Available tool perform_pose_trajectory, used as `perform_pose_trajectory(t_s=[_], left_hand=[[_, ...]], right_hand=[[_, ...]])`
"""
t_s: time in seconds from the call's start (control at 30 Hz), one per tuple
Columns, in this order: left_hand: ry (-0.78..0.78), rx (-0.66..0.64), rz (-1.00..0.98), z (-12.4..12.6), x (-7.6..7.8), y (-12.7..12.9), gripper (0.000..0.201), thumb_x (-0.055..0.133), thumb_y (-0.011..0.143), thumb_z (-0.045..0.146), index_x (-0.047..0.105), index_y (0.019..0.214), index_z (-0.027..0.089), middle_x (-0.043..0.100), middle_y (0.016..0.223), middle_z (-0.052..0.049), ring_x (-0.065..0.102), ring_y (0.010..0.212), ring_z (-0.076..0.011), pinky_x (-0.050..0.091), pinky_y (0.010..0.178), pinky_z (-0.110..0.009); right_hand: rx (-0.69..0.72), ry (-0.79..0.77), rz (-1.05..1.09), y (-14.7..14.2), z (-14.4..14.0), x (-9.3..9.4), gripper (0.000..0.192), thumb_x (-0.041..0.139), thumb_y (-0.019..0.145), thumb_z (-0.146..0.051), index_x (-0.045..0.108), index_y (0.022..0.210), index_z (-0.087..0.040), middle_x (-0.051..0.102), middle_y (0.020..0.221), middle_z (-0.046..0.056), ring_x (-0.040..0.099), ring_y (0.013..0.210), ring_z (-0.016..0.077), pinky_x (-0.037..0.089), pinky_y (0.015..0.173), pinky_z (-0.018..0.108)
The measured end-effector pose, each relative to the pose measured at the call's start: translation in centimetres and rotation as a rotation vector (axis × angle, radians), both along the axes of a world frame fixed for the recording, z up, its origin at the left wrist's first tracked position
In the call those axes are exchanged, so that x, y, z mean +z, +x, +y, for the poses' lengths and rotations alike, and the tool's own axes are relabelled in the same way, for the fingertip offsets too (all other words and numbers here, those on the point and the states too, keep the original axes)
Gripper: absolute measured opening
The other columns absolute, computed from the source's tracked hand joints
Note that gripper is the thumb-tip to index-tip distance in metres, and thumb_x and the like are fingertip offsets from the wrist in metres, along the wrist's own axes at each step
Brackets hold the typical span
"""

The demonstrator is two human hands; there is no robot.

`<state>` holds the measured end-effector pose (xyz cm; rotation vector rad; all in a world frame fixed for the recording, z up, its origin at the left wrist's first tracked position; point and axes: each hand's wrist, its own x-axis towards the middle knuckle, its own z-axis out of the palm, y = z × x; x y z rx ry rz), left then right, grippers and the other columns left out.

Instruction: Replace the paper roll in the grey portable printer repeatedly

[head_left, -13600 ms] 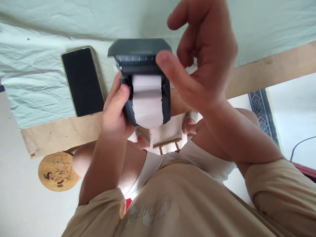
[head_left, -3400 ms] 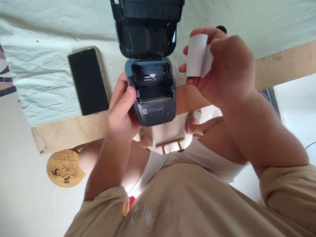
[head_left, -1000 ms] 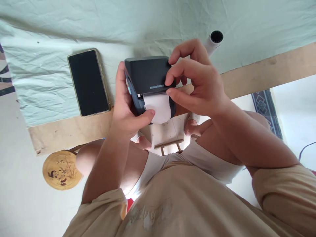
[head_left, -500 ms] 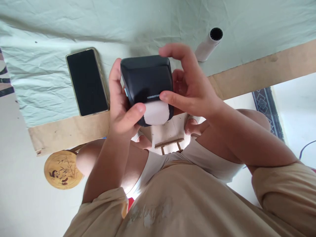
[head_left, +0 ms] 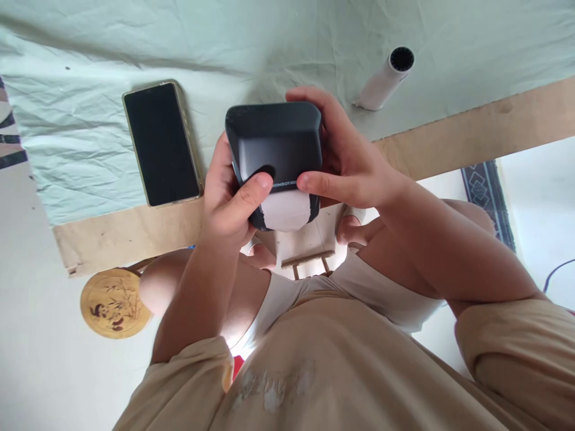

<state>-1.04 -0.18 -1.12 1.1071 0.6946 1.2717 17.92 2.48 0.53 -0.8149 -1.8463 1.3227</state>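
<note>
Between both hands I hold a black label printer marked NIIMBOT, above the table's near edge. A white label strip with a rounded end sticks out at its near side. My left hand wraps the printer's left side, its thumb on top beside the lettering. Around the right side curls my right hand, thumb resting near the lettering's other end and forefinger over the far corner. The fingers under the printer are hidden.
A phone with a dark screen lies on the pale green cloth, left of my hands. To the right is a white cylinder with a dark end. The bare wooden table edge runs nearby. A round wooden stool stands at lower left.
My right forefinger has come down onto the printer's far corner, and the right hand has closed in on its side. The printer has shifted slightly right, and its top has tilted a little.
</note>
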Motion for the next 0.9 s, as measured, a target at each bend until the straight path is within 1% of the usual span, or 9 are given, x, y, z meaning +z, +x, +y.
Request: perform_pose_trajectory(t_s=[0.1, 0.23, 0.33, 0.4, 0.47, 0.57, 0.63, 0.8, 0.9], left_hand=[[-0.013, 0.003, 0.002, -0.07, 0.04, 0.01, 0.055, 0.071, 0.072, 0.038, 0.054, 0.121, 0.020, 0.059, 0.098, -0.002, 0.061, 0.084, -0.0130, 0.054, 0.086, -0.040], [-0.013, 0.001, 0.002, -0.12, 0.06, 0.04, 0.055, 0.071, 0.072, 0.038, 0.053, 0.121, 0.019, 0.058, 0.098, -0.002, 0.062, 0.088, -0.0150, 0.052, 0.093, -0.045], [-0.014, -0.007, 0.001, -0.08, 0.09, 0.05, 0.055, 0.071, 0.072, 0.039, 0.052, 0.121, 0.019, 0.057, 0.098, -0.003, 0.062, 0.092, -0.0174, 0.050, 0.096, -0.050], [-0.008, -0.007, -0.002, -0.07, 0.13, 0.09, 0.055, 0.071, 0.072, 0.038, 0.053, 0.120, 0.020, 0.057, 0.099, -0.003, 0.063, 0.094, -0.0189, 0.049, 0.097, -0.050], [-0.015, 0.005, -0.012, -0.09, 0.20, 0.19, 0.052, 0.071, 0.072, 0.035, 0.054, 0.120, 0.021, 0.057, 0.099, -0.004, 0.063, 0.093, -0.0187, 0.049, 0.096, -0.048], [-0.032, 0.019, -0.031, -0.18, 0.33, 0.35, 0.049, 0.070, 0.072, 0.033, 0.055, 0.118, 0.022, 0.057, 0.098, -0.003, 0.061, 0.085, -0.0156, 0.052, 0.090, -0.043], [-0.032, 0.015, -0.030, -0.23, 0.37, 0.40, 0.050, 0.070, 0.072, 0.033, 0.055, 0.118, 0.023, 0.058, 0.098, -0.003, 0.061, 0.083, -0.0145, 0.053, 0.087, -0.040], [-0.040, 0.015, 0.001, -0.17, 0.13, 0.34, 0.050, 0.071, 0.071, 0.039, 0.056, 0.118, 0.028, 0.058, 0.098, -0.002, 0.063, 0.092, -0.0182, 0.054, 0.088, -0.040], [-0.029, 0.021, -0.006, -0.12, -0.03, 0.31, 0.052, 0.071, 0.071, 0.039, 0.056, 0.118, 0.026, 0.059, 0.099, -0.003, 0.063, 0.090, -0.0178, 0.054, 0.086, -0.040]], right_hand=[[0.031, -0.013, 0.012, 0.14, 0.12, -0.07, 0.082, 0.064, 0.077, -0.053, 0.022, 0.140, -0.019, 0.049, 0.127, 0.007, 0.051, 0.114, 0.0165, 0.044, 0.104, 0.034], [0.056, -0.019, 0.037, 0.11, 0.26, -0.12, 0.084, 0.064, 0.077, -0.053, 0.021, 0.139, -0.017, 0.047, 0.126, 0.008, 0.050, 0.114, 0.0158, 0.042, 0.105, 0.033], [0.052, -0.015, 0.055, -0.01, 0.25, -0.07, 0.082, 0.065, 0.077, -0.051, 0.022, 0.137, -0.016, 0.048, 0.125, 0.008, 0.049, 0.114, 0.0154, 0.040, 0.107, 0.034], [0.044, -0.009, 0.065, -0.07, 0.21, -0.04, 0.081, 0.065, 0.077, -0.051, 0.023, 0.137, -0.016, 0.048, 0.124, 0.007, 0.049, 0.116, 0.0156, 0.040, 0.108, 0.034], [0.041, -0.011, 0.071, -0.12, 0.16, -0.04, 0.081, 0.065, 0.077, -0.051, 0.023, 0.138, -0.017, 0.048, 0.126, 0.007, 0.047, 0.120, 0.0162, 0.038, 0.112, 0.034], [0.032, -0.027, 0.074, -0.18, 0.11, -0.16, 0.083, 0.065, 0.076, -0.052, 0.022, 0.138, -0.018, 0.044, 0.134, 0.008, 0.045, 0.124, 0.0171, 0.037, 0.115, 0.034], [0.017, -0.023, 0.075, -0.24, 0.07, -0.33, 0.083, 0.064, 0.076, -0.052, 0.022, 0.139, -0.019, 0.044, 0.135, 0.008, 0.045, 0.125, 0.0176, 0.037, 0.116, 0.035], [0.000, -0.002, 0.047, -0.29, -0.03, -0.72, 0.083, 0.062, 0.077, -0.054, 0.020, 0.141, -0.021, 0.050, 0.126, 0.007, 0.051, 0.115, 0.0173, 0.042, 0.110, 0.037], [-0.013, 0.009, 0.016, -0.20, -0.09, -0.72, 0.080, 0.060, 0.079, -0.054, 0.021, 0.141, -0.022, 0.051, 0.123, 0.006, 0.051, 0.117, 0.0173, 0.041, 0.111, 0.036]])
